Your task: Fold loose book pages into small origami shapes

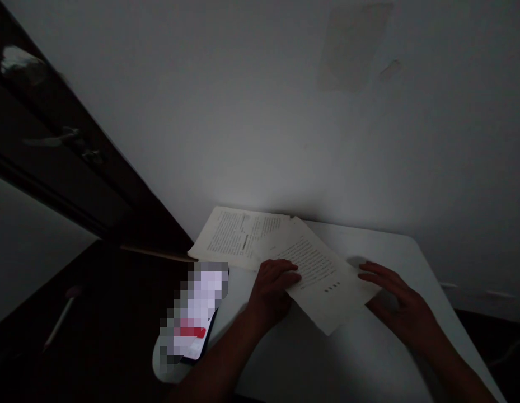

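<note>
A loose printed sheet of paper (322,274) lies at a slant above the white table, partly over another printed page (230,232) near the wall. My left hand (274,288) is closed at the sheet's left edge, with its fingers curled over the paper and its thumb mostly hidden. At the sheet's right corner is my right hand (396,302), its fingers stretched out and its thumb apart from them. The corner reaches into that gap; whether the fingers touch it is hard to tell in the dim light.
A lit phone (201,313), its screen blurred out, rests on the left side of the white table (369,238). A pale wall (243,123) rises behind. On the left is a dark door with a metal handle (54,139). A thin pale stick (60,322) shows below it.
</note>
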`<state>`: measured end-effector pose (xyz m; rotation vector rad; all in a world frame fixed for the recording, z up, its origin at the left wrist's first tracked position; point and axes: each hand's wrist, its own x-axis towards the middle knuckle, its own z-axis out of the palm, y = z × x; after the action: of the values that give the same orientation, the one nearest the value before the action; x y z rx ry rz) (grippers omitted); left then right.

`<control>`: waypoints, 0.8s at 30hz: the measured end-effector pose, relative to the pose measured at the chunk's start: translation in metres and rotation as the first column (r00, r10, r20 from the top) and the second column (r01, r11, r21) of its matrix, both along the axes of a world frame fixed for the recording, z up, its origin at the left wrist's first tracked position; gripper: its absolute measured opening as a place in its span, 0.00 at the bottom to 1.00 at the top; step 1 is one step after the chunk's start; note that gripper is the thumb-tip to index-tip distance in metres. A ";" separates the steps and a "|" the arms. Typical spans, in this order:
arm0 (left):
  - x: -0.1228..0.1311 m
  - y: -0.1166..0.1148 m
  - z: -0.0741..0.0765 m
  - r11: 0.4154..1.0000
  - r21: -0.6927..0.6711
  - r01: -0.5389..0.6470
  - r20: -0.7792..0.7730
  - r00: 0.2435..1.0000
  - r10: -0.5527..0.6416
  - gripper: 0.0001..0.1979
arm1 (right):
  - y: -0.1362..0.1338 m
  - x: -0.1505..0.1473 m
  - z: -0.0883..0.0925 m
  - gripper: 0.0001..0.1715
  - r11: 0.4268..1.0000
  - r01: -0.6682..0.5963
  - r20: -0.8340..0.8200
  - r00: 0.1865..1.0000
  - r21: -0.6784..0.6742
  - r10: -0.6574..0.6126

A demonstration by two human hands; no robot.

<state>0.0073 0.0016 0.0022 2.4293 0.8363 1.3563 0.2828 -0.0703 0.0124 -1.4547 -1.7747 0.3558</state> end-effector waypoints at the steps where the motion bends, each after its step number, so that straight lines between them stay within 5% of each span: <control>1: 0.002 -0.001 0.001 0.999 -0.003 0.051 0.017 0.999 -0.051 0.08 | -0.003 0.007 -0.002 0.20 0.999 0.003 -0.041 0.999 -0.033 -0.004; 5: 0.012 -0.007 0.007 0.975 -0.026 0.219 0.067 0.974 -0.217 0.05 | -0.013 0.027 -0.006 0.22 0.994 -0.015 -0.142 0.990 -0.108 -0.001; 10: 0.022 -0.012 0.010 0.935 -0.073 0.346 -0.050 0.935 -0.350 0.07 | -0.022 0.029 -0.004 0.15 0.978 -0.136 -0.081 0.989 -0.157 0.125; 17: 0.011 -0.013 0.006 0.958 -0.165 0.235 -0.275 0.922 -0.273 0.09 | -0.033 0.019 -0.025 0.18 0.995 -0.099 -0.199 0.975 -0.002 0.097; 24: 0.004 -0.015 0.005 0.971 -0.180 0.159 -0.348 0.913 -0.214 0.10 | -0.037 0.023 -0.023 0.15 0.980 -0.188 -0.041 0.982 -0.067 0.186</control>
<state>0.0114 -0.0137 0.0071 2.6012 0.7270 0.7552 0.3054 -0.1070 -0.0103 -1.3246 -1.8928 0.5424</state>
